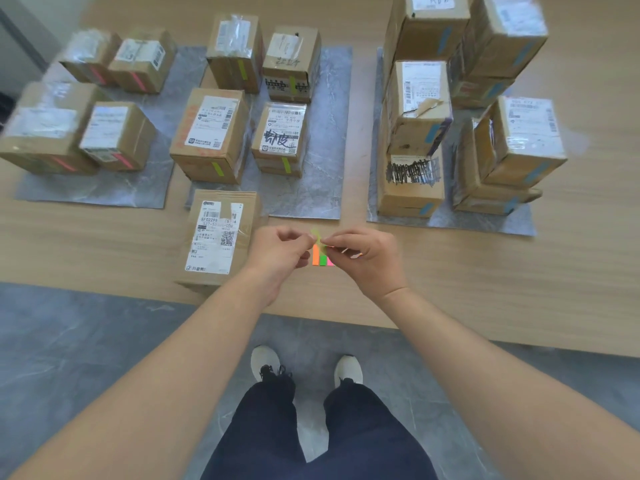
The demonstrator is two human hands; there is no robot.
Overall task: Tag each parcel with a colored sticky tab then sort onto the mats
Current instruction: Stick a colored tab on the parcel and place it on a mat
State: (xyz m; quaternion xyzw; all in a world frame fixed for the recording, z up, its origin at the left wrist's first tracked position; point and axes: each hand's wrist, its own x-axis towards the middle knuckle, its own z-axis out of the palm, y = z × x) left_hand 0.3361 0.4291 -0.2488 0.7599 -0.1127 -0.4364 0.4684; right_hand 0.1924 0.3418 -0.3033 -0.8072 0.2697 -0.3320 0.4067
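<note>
Left hand point(277, 252), right hand point(363, 254) pinch tab point(316, 234) (beside parcel point(218, 237)).

Table point(485, 271) with mats point(311, 188), parcel point(218, 237), tabs point(322, 259)

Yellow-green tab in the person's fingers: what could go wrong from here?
The thin yellow-green tab, pinched between left grip and right grip, could fold and stick to itself. The nearest parcel, no tab showing, sits at the table's front edge; a nudge might tip it off. The blue-tagged stacks on the right mat look tall and uneven; they could topple.
</note>
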